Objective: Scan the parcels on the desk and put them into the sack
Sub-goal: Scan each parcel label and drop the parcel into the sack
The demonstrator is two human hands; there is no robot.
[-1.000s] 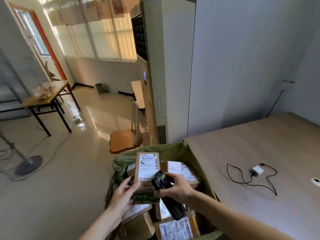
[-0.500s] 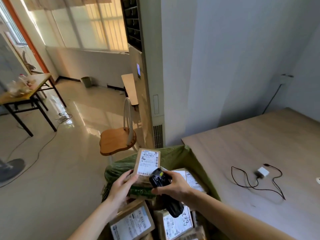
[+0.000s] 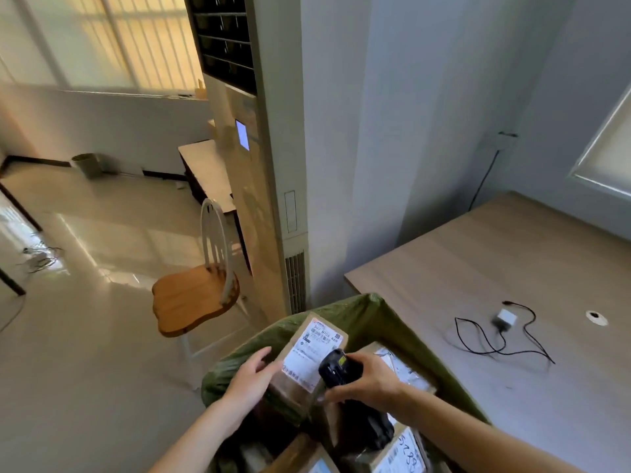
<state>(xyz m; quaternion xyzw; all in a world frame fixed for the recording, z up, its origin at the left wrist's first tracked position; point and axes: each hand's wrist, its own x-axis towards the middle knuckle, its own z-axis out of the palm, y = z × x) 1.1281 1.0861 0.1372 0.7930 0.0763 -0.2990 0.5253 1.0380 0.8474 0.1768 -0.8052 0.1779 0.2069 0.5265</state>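
Note:
A green sack stands open beside the wooden desk, with several cardboard parcels inside. My left hand holds a brown parcel with a white label by its left side, tilted over the sack's far rim. My right hand grips a black handheld scanner whose head sits right against that label. Another labelled parcel lies lower in the sack, partly hidden by the scanner's handle.
A white charger with a black cable lies on the desk near a round cable hole. A wooden chair and a tall air conditioner stand just beyond the sack. A bin sits by the far wall.
The view has swung right and closed in. The parcel in my left hand has tilted and shifted right, and the scanner's head now sits on its label.

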